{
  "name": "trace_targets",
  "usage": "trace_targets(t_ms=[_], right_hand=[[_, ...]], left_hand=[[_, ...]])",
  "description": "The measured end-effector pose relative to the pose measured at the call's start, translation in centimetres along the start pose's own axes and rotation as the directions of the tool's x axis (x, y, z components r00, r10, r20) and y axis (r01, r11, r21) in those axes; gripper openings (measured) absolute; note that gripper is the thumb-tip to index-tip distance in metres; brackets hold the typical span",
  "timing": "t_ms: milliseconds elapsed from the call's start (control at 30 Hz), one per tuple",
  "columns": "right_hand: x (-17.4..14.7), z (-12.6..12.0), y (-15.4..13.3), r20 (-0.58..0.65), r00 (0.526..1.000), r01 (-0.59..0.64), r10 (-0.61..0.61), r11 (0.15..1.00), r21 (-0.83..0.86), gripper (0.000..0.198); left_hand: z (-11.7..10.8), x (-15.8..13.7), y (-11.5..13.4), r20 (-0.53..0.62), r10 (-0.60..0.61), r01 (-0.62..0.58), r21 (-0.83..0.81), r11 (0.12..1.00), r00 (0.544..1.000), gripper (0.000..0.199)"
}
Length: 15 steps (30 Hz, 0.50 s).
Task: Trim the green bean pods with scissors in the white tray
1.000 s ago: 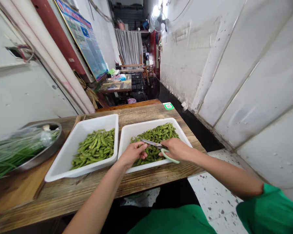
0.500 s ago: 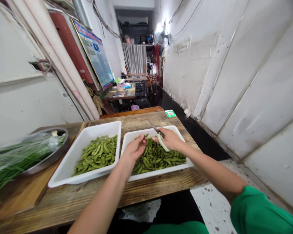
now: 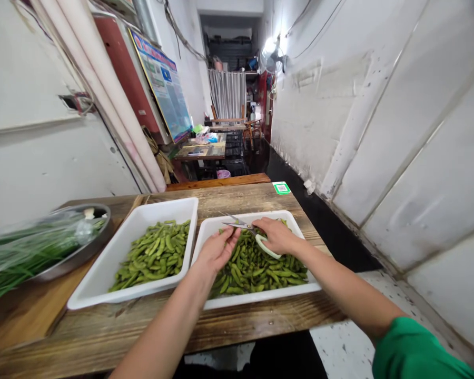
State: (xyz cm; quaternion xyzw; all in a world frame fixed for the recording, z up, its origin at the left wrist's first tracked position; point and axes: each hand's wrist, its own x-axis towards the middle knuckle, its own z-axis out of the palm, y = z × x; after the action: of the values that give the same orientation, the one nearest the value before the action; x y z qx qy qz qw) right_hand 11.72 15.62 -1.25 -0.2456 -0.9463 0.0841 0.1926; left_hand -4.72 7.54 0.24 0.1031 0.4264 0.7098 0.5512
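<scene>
Scissors [image 3: 243,227] in my right hand [image 3: 277,236], blades slightly apart. Left hand [image 3: 217,249] pinching a pod [image 3: 232,234] over the tray [image 3: 260,297]. Pods light, soft, slippery: grip mid-pod, snip the tip.

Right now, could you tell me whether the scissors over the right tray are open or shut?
Open: the scissors in the right hand show two blades spread apart in a narrow V, tips pointing left above the pods.
</scene>
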Motion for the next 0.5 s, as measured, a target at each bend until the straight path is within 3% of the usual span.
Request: trace_targets(t_ms=[100,233,333,500], right_hand=[[0.0,0.1,0.0,0.014,1.000,0.011,-0.012,1.000,0.017,0.040],[-0.2,0.0,-0.2,0.047,0.999,0.022,-0.025,0.998,0.057,0.037],[-0.3,-0.3,-0.5,0.065,0.998,0.023,-0.028,0.997,0.075,0.036],[-0.3,-0.4,-0.8,0.064,0.997,0.030,-0.036,0.996,0.088,0.037]], left_hand=[[-0.2,-0.3,-0.2,0.052,0.054,-0.058,0.087,0.995,0.997,0.013],[-0.7,-0.4,-0.2,0.134,0.036,-0.067,0.234,0.970,0.990,0.008],[-1.0,-0.5,-0.3,0.152,0.013,-0.063,0.328,0.943,0.988,0.015],[-1.1,-0.5,-0.6,0.178,-0.007,-0.049,0.309,0.950,0.984,0.020]])
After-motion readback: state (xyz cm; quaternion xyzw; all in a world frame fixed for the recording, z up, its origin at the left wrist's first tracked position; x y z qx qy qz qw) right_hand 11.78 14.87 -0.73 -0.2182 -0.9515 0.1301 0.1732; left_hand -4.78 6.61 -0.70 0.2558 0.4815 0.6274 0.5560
